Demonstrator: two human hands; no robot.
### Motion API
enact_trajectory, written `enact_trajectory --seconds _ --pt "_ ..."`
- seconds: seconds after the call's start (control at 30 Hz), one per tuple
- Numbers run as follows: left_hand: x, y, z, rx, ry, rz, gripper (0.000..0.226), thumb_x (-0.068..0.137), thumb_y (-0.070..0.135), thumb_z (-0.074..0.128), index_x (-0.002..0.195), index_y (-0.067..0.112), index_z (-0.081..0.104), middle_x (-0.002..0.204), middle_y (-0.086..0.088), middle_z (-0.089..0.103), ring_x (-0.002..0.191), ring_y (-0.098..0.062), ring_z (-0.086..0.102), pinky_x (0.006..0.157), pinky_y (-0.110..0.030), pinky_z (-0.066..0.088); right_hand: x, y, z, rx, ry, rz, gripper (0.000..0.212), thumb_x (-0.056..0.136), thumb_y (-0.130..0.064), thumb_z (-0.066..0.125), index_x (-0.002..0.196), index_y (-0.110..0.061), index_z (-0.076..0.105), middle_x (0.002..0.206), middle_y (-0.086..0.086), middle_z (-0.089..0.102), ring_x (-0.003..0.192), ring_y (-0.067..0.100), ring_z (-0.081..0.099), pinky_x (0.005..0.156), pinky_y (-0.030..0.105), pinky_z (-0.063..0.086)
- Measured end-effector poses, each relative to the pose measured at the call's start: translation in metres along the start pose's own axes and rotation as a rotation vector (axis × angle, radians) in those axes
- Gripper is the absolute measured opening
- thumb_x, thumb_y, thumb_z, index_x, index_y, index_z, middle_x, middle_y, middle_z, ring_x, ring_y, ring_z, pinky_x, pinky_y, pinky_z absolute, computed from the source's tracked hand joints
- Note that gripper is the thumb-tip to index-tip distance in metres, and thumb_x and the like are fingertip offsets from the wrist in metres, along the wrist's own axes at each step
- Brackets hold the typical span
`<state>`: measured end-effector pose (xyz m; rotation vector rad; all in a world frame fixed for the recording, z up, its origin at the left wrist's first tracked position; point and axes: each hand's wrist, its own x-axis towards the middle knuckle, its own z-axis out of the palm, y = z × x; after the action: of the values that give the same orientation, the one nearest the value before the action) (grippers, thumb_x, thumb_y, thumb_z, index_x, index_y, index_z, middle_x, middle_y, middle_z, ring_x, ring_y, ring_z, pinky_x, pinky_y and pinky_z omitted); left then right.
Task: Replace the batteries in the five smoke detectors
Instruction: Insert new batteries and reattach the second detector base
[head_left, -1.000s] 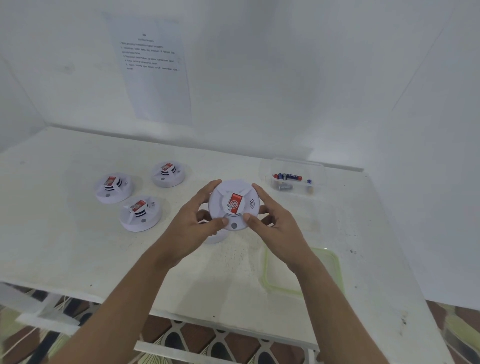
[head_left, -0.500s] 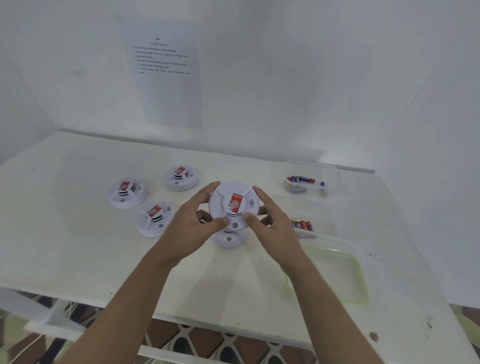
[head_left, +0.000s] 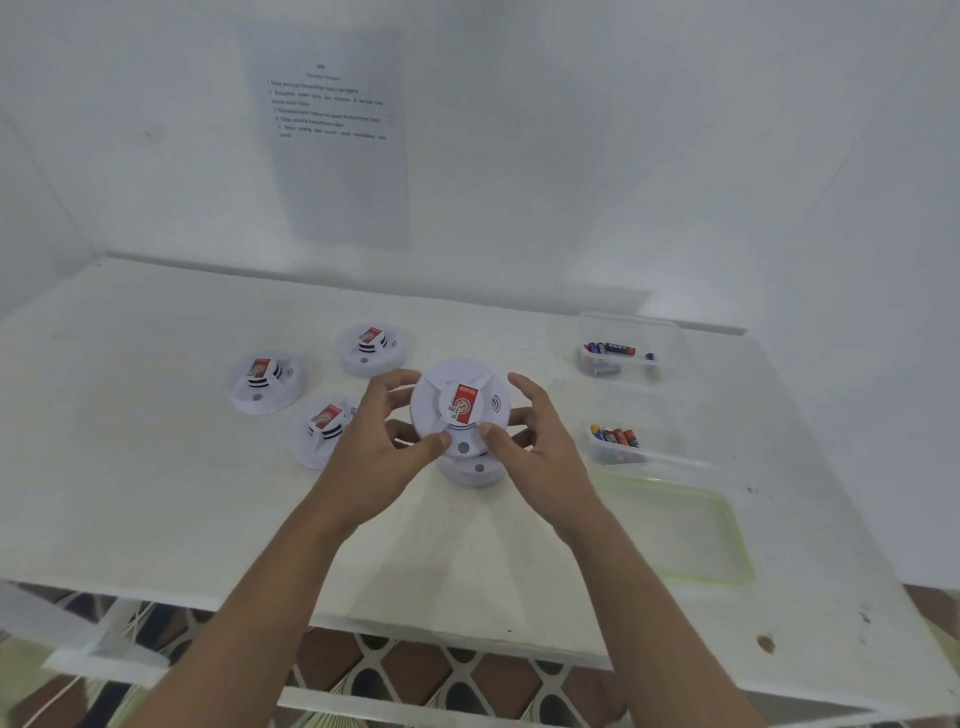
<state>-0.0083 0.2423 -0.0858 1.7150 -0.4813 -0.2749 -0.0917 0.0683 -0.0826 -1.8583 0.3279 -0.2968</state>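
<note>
Only the view has shifted: left hand (head_left: 379, 441) and right hand (head_left: 535, 441) still grasp one smoke detector (head_left: 460, 410) by its rim, above a fifth detector (head_left: 475, 470) on the table (head_left: 156, 493). Three other detectors (head_left: 266, 382) lie left. None looks opened, so battery replacement probably lies ahead.

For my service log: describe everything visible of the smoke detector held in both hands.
The smoke detector is a round white disc, plastic-looking, with raised ribs, a red-and-white centre label, sound-wave marks right of it and a grey button near the front edge. It is held above the table, face tilted toward the camera. The left hand and right hand grip its rim, thumbs on the front. A second detector lies beneath it.
</note>
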Motion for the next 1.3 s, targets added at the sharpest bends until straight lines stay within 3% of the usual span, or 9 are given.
enact_trajectory --seconds 0.17,0.43,0.63,0.83,1.03,1.3 --pt "0.002 -0.002 -0.01 -0.007 0.018 -0.003 0.058 0.083 0.021 0.079 0.129 0.039 0.048 0.128 0.018 0.059 0.093 -0.017 0.072 0.087 -0.036 0.058 0.008 -0.003 0.005 -0.011 -0.028 -0.01 0.06 0.098 -0.029 0.064 0.149 -0.035 0.034 0.12 0.001 0.061 0.088 0.002 0.063 0.06 0.008 0.048" --pt "0.013 -0.003 -0.011 0.031 0.022 0.008 0.06 0.081 0.026 0.081 0.131 0.039 0.049 0.129 0.018 0.059 0.093 -0.016 0.073 0.087 -0.038 0.059 0.021 -0.004 0.002 -0.064 -0.056 -0.001 0.059 0.099 -0.034 0.062 0.15 -0.031 0.033 0.125 0.0 0.061 0.087 0.002 0.065 0.059 0.008 0.049" --pt "0.024 -0.003 -0.006 0.062 0.047 0.004 0.06 0.082 0.027 0.08 0.131 0.039 0.049 0.128 0.019 0.059 0.091 -0.014 0.072 0.087 -0.039 0.059 0.038 -0.001 -0.006 -0.112 -0.091 0.004 0.058 0.098 -0.041 0.061 0.149 -0.035 0.034 0.123 -0.006 0.063 0.092 0.003 0.066 0.071 0.014 0.049" --pt "0.038 -0.002 -0.001 0.07 0.05 -0.008 0.06 0.081 0.028 0.08 0.131 0.039 0.049 0.127 0.022 0.059 0.092 -0.012 0.072 0.082 -0.03 0.059 0.055 0.005 -0.013 -0.111 -0.117 -0.006 0.056 0.097 -0.04 0.063 0.146 -0.032 0.038 0.126 -0.007 0.066 0.109 0.001 0.062 0.089 0.025 0.051" --pt "0.062 -0.004 0.007 0.067 0.039 -0.029 0.06 0.08 0.03 0.081 0.13 0.039 0.05 0.127 0.019 0.059 0.093 -0.016 0.072 0.086 -0.037 0.06 0.073 0.008 -0.025 -0.12 -0.123 -0.04 0.061 0.092 -0.038 0.071 0.146 -0.031 0.042 0.129 -0.009 0.064 0.113 0.005 0.063 0.091 0.027 0.055" --pt "0.095 -0.005 0.024 0.074 0.037 -0.03 0.058 0.08 0.025 0.082 0.124 0.044 0.051 0.121 0.027 0.059 0.089 -0.011 0.072 0.083 -0.033 0.059 0.102 0.015 -0.046 -0.143 -0.111 -0.024 0.059 0.091 -0.037 0.073 0.143 -0.031 0.045 0.128 -0.011 0.065 0.11 0.0 0.063 0.098 0.035 0.054"
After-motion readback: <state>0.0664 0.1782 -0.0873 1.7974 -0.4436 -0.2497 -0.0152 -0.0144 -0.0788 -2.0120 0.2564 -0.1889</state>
